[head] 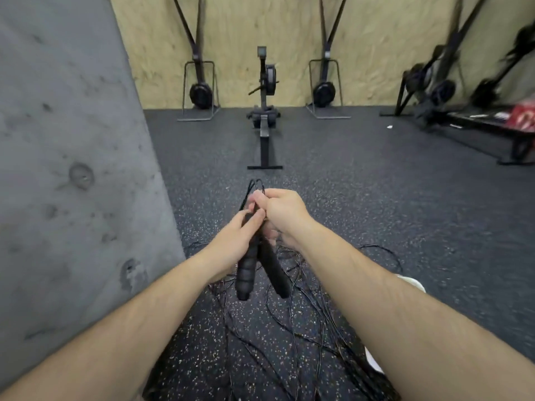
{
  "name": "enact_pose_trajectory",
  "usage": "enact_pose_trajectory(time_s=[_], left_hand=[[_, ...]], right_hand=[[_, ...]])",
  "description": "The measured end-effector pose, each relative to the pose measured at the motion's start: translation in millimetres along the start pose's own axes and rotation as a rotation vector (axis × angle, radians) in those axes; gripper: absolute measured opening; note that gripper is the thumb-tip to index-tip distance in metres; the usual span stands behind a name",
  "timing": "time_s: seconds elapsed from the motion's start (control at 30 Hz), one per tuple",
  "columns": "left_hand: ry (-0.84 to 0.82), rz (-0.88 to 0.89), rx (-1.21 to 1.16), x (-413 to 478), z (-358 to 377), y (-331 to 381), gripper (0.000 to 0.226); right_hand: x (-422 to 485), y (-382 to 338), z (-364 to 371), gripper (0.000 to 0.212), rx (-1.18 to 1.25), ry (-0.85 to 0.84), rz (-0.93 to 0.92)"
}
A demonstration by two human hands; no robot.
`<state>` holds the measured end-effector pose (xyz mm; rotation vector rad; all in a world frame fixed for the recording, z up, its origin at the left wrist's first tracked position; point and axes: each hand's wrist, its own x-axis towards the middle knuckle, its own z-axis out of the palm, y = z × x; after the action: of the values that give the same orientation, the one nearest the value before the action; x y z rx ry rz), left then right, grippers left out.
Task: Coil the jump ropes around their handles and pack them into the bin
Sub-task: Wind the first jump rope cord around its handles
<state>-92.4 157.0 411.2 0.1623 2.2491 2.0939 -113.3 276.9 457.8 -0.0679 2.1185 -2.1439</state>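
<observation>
1. Tangle of thin black jump-rope cords (pixel 304 322) lies loose on the speckled black rubber floor (pixel 376 227), under both forearms.
2. Two black ribbed foam handles (pixel 244 273) are held side by side above the tangle, free ends pointing down.
3. Left hand (pixel 231 241): fingers curled on the handles' upper ends.
4. Right hand (pixel 282 214): clenched on black cord loops (pixel 254 185) that poke out above the fist.
5. Far: black rowing machine (pixel 265 111) against the plywood wall (pixel 289 39).
</observation>
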Motion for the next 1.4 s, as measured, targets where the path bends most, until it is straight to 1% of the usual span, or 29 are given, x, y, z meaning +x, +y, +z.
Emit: enact_pose_trajectory(time_s=[0.1, 0.17, 0.23, 0.3, 0.33, 0.4, 0.43, 0.53, 0.6, 0.73, 0.8, 0.9, 1.0, 1.13, 1.2, 1.27, 1.4], left_hand=[[-0.095, -0.036, -0.076, 2.5, 11.0, -3.1, 0.029], [-0.153, -0.049, -0.054, 6.2, 15.9, -7.2, 0.027], [-0.161, -0.062, -0.086, 7.4, 21.0, -13.1, 0.027], [-0.163, -0.079, -0.124, 10.2, 25.5, -14.6, 0.029], [-0.166, -0.076, -0.136, 11.6, 25.7, -14.1, 0.029], [-0.161, -0.066, -0.154, 15.9, 23.7, -13.7, 0.029], [-0.156, -0.060, -0.160, 18.3, 22.7, -12.9, 0.029], [-0.190, -0.057, -0.155, 24.4, 20.4, -16.4, 0.030], [-0.202, -0.067, -0.118, 27.8, 19.4, -19.7, 0.029], [-0.244, -0.111, -0.091, 32.4, 12.9, -25.2, 0.044], [-0.253, -0.095, -0.073, 32.7, 11.5, -28.1, 0.050], [-0.175, -0.044, -0.022, 33.2, 13.2, -30.5, 0.049], [-0.053, 0.030, 0.084, 34.0, 14.6, -27.5, 0.047], [0.069, 0.111, 0.204, 32.7, 16.2, -21.8, 0.055], [0.087, 0.119, 0.268, 31.2, 17.5, -19.7, 0.062], [0.082, 0.117, 0.292, 29.5, 17.7, -17.7, 0.068], [0.056, 0.108, 0.286, 29.0, 16.2, -17.0, 0.076]], right_hand=[[-2.4, 14.8, -16.2, 0.021, 0.043, 0.016, 0.031], [1.1, 28.2, -25.2, 0.020, 0.081, 0.040, 0.088], [3.8, 34.3, -29.9, 0.019, 0.113, 0.058, 0.143], [7.7, 34.0, -31.7, 0.020, 0.084, 0.086, 0.149], [10.6, 33.1, -32.6, 0.023, 0.074, 0.095, 0.144], [18.6, 30.9, -36.1, 0.036, 0.095, 0.117, 0.135], [22.2, 28.6, -38.1, 0.038, 0.124, 0.136, 0.137], [30.0, 22.9, -43.3, 0.022, 0.202, 0.216, 0.187], [33.5, 23.4, -43.6, 0.021, 0.218, 0.224, 0.201], [38.1, 27.0, -45.8, 0.024, 0.232, 0.224, 0.183], [39.4, 26.8, -48.7, 0.023, 0.267, 0.234, 0.155], [39.2, 28.9, -50.3, 0.023, 0.282, 0.212, 0.124], [36.9, 34.9, -47.7, 0.019, 0.078, 0.147, 0.073], [26.6, 41.2, -38.0, 0.019, -0.147, 0.012, 0.000], [20.0, 42.1, -32.6, 0.028, -0.289, -0.056, -0.035], [13.8, 41.9, -29.5, 0.043, -0.362, -0.106, -0.034], [6.1, 35.9, -28.3, 0.049, -0.438, -0.185, -0.069]])
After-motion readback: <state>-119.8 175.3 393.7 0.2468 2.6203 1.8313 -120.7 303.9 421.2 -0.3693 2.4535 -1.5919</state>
